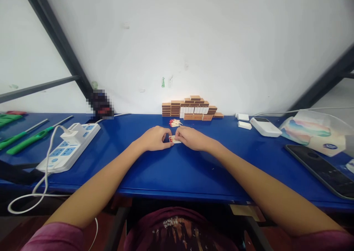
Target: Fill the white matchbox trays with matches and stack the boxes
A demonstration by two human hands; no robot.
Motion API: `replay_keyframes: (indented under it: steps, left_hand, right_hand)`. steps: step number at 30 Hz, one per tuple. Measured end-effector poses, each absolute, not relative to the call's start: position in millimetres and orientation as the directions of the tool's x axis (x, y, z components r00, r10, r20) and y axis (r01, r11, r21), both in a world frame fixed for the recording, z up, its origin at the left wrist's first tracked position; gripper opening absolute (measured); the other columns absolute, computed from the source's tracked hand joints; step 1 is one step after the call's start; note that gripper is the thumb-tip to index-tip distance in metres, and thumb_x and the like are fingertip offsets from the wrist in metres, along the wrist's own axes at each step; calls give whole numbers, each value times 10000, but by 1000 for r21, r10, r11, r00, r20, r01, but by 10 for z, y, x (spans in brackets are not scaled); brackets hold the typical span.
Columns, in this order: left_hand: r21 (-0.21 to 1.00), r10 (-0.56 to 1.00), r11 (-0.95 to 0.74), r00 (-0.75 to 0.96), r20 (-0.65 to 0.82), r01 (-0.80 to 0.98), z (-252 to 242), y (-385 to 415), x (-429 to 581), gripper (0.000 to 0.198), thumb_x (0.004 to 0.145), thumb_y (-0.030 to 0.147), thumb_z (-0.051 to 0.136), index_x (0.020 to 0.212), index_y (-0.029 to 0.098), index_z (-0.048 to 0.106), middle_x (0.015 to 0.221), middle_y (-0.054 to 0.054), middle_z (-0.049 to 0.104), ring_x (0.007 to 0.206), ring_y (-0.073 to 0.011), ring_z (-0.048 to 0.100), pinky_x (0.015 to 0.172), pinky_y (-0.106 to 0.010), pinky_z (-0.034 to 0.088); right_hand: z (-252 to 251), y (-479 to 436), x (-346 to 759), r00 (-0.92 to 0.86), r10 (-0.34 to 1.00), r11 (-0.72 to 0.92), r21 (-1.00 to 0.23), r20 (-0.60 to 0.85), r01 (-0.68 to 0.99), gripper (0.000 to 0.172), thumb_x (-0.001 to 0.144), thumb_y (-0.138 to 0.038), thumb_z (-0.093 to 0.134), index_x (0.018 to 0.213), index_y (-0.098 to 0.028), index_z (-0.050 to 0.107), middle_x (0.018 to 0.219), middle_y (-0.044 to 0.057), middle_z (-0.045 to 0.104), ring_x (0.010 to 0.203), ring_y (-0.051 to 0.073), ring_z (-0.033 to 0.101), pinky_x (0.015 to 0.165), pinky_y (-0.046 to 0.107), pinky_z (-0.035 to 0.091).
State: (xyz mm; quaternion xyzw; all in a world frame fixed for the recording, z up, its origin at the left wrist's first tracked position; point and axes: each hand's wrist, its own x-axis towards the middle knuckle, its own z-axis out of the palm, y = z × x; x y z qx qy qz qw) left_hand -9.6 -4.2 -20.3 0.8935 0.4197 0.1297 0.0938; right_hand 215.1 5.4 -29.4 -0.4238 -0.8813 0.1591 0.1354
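Both of my hands meet at the middle of the blue table (177, 170). My left hand (155, 138) and my right hand (190, 138) pinch a small white matchbox tray (174, 139) between their fingertips; it rests on the table. A loose heap of red-tipped matches (175, 123) lies just behind the hands. Farther back, against the white wall, stands a stack of brown matchboxes (192, 107) with some white inner trays among them.
A white power strip (69, 145) with a plugged-in adapter and cable lies at left, beside green-handled tools (27, 140). At right are two small white boxes (243, 121), a white device (265, 126), a tissue pack (312, 132) and a dark phone (323, 170).
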Motion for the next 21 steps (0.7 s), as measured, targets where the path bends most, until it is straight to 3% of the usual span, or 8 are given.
replay_keyframes:
  steps: [11,17,21]
  left_hand:
    - [278,777,-626,612,145,729,-196,-41,-88,324,879,500,686,993,201,736,764,-15,704,640,-161,606,582,-282,354]
    - [281,785,-616,604,139,736,-173,-57,-71,309,870,476,700,1019,209,740,747,-6,698,640,-164,607,582,-282,357]
    - [298,786,-611,606,123,733,-164,-81,-56,295,858,468,710,1004,214,743,724,3,690,630,-163,604,575,-283,356]
  right_hand:
    - [-209,75,2212,-622,767,629,-370,154,684,130,1007,-170,568,900,-191,639,954,77,691,855,193,589,724,284,383]
    - [-283,239,2293,-592,773,617,-491,229,615,111,1012,-236,576,938,-190,646,789,7,640,707,155,548,660,269,365]
    - [-398,431,2324,-506,793,608,-409,339,680,52,980,-206,618,1003,-180,657,769,1,620,701,159,539,657,271,347]
